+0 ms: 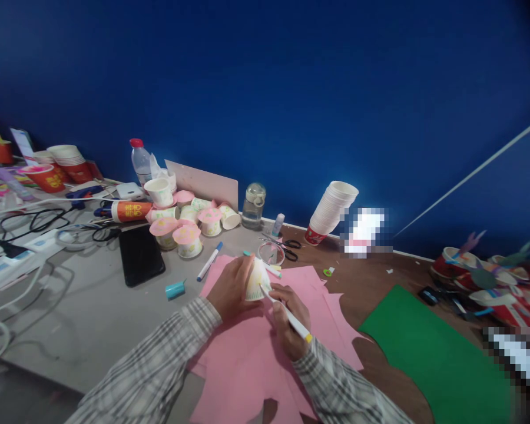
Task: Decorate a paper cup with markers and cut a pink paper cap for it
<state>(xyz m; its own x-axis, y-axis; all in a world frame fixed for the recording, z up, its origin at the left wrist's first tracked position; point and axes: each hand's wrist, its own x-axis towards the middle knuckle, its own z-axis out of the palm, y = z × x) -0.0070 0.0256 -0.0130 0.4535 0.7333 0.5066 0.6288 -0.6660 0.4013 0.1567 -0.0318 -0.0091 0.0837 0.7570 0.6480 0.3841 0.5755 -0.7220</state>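
My left hand [233,287] is closed around a small white paper cup [257,281] with yellow and green marks on its side. My right hand [291,321] grips a white marker [295,321] with a yellow end, its tip at the cup's wall. Both hands are over pink paper sheets [242,377] with curved cut edges. Just behind the cup lies a green-capped marker [271,271], and a blue-capped marker [210,261] rests to the left. Several decorated small cups with pink paper discs [188,234] stand farther back on the left.
Scissors [287,244], a glue stick [278,225], a glass jar [253,206] and a leaning cup stack [333,209] stand near the blue wall. Green paper [437,347] lies right. A black phone [141,256], turquoise cap [175,290] and power strip [22,259] with cables are left.
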